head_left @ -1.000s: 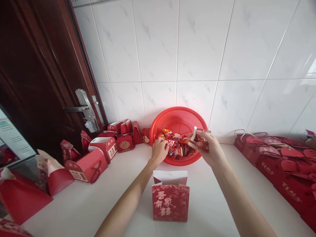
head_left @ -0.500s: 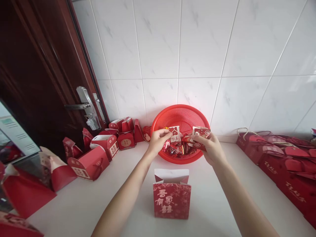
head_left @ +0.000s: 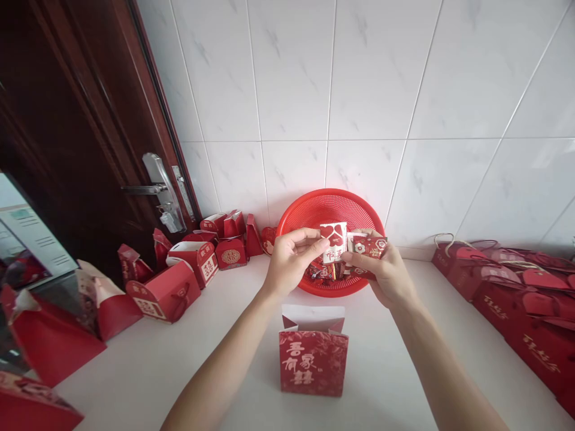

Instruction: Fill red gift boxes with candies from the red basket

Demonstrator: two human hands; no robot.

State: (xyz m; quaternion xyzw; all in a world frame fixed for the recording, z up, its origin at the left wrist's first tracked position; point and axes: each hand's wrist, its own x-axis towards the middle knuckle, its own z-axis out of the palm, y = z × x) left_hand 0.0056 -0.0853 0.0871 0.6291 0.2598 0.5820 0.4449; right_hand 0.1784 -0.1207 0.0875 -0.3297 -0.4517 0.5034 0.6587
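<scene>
Head camera: the left hand (head_left: 291, 260) pinches a white-and-red packet (head_left: 335, 239) between thumb and fingers, its near edge covered by the thumb. Just beside it, the right hand (head_left: 386, 272) grips red flower-printed packets (head_left: 371, 246); fingers and thumb hide much of them, so how many there are is hard to tell. The two hands' packets meet or overlap, and whether they touch cannot be made out.

Beneath and behind both hands sits a red mesh basket (head_left: 330, 193), its front and sides partly blocked by them. Below the packets only a patch of wrapped sweets (head_left: 322, 272) shows in it, too small and jumbled to sort.

Nearer the wearer than the hands, between the forearms, an open-topped red box (head_left: 313, 365) stands upright on the white table (head_left: 238, 353); its inside bottom is out of sight. Well left of the left hand are small red boxes (head_left: 166, 287), some overlapping, the nearest cut off by the frame. Well right of the right hand, red bags (head_left: 498, 299) crowd together and run out of the picture.
</scene>
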